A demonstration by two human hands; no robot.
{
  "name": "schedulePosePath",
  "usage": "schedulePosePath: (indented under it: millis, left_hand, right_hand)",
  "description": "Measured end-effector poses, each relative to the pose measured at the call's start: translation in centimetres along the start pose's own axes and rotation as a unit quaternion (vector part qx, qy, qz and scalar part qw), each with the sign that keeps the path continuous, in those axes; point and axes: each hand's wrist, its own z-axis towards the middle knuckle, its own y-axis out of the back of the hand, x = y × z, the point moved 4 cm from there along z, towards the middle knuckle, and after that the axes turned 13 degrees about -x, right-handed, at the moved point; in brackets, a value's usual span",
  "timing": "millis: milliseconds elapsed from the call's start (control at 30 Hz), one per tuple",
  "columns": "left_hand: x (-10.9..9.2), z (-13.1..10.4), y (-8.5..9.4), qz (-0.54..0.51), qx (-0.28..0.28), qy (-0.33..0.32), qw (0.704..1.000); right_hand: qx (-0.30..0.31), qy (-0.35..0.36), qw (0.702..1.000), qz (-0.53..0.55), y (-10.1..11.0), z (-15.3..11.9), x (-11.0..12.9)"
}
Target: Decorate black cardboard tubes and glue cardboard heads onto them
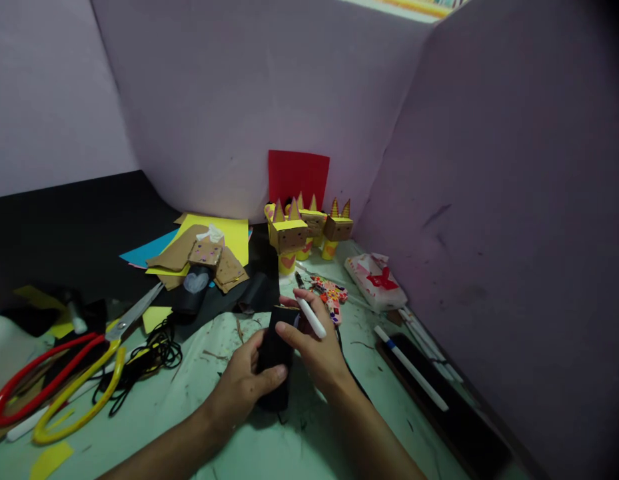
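Observation:
A black paper tube (275,360) stands tilted between my two hands in the middle of the view. My left hand (245,375) wraps it from the left, its thumb across the front. My right hand (316,340) touches the tube's upper right side with the thumb, while a white pen (310,318) lies held between its fingers. Some right-hand fingers are hidden behind the tube. Left of the hands, another black tube (193,290) with a pale heart leans beneath a small cardboard box (206,252).
Large scissors with red and yellow handles (82,360) lie left beside tangled black cord (152,353). Several cardboard figures with horns (292,237) stand at the back before a red sheet (299,175). A tissue pack (376,280) and a white marker (412,368) on a dark case lie right.

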Motion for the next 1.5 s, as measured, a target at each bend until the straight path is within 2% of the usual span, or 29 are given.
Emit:
schedulePosePath:
  millis: [200, 267, 333, 400, 467, 567, 667, 767, 867, 1067, 1233, 1500]
  left_hand:
    - [0.2, 0.0, -0.1, 0.017, -0.014, 0.034, 0.999]
    - [0.1, -0.1, -0.1, 0.027, -0.018, 0.020, 0.999]
    - [0.0, -0.1, -0.1, 0.025, -0.028, 0.017, 0.999]
    - [0.2, -0.1, 0.0, 0.007, -0.045, 0.050, 0.998]
    - [0.6, -0.1, 0.1, -0.022, -0.057, 0.091, 0.994]
    - [0.7, 0.0, 0.0, -0.047, -0.055, 0.105, 0.992]
    - [0.8, 0.0, 0.0, -0.046, -0.057, 0.096, 0.993]
    - [0.7, -0.1, 0.0, -0.033, -0.050, 0.081, 0.995]
    - [0.7, -0.2, 0.0, -0.011, -0.043, 0.065, 0.997]
    - [0.5, -0.3, 0.0, 0.040, -0.085, 0.040, 0.995]
    - [0.0, -0.3, -0.1, 0.112, -0.114, -0.019, 0.987]
    - [-0.9, -0.5, -0.6, 0.141, -0.115, -0.053, 0.982]
  right_hand:
    - [0.048, -0.003, 0.996, 0.076, -0.3, -0.2, 0.3]
    - [0.064, 0.016, 0.996, 0.061, -0.5, -0.3, 0.4]
    - [0.054, 0.038, 0.997, 0.034, -0.4, -0.2, 0.7]
    - [0.000, 0.062, 0.998, 0.030, 0.3, 0.1, 1.2]
    - [-0.085, 0.076, 0.992, 0.063, 1.5, 0.3, 1.8]
    - [-0.177, 0.071, 0.976, 0.103, 3.0, 0.2, 2.2]
    - [-0.182, 0.100, 0.975, 0.079, 3.2, -0.5, 2.4]
    - [-0.154, 0.160, 0.975, 0.023, 2.5, -1.7, 2.6]
    - [-0.167, 0.210, 0.963, -0.023, 1.9, -2.6, 2.9]
    - [-0.180, 0.286, 0.939, -0.066, 1.4, -3.2, 2.8]
    - [-0.187, 0.309, 0.925, -0.114, 1.0, -3.5, 2.4]
    - [-0.187, 0.367, 0.895, -0.171, 0.7, -3.6, 3.0]
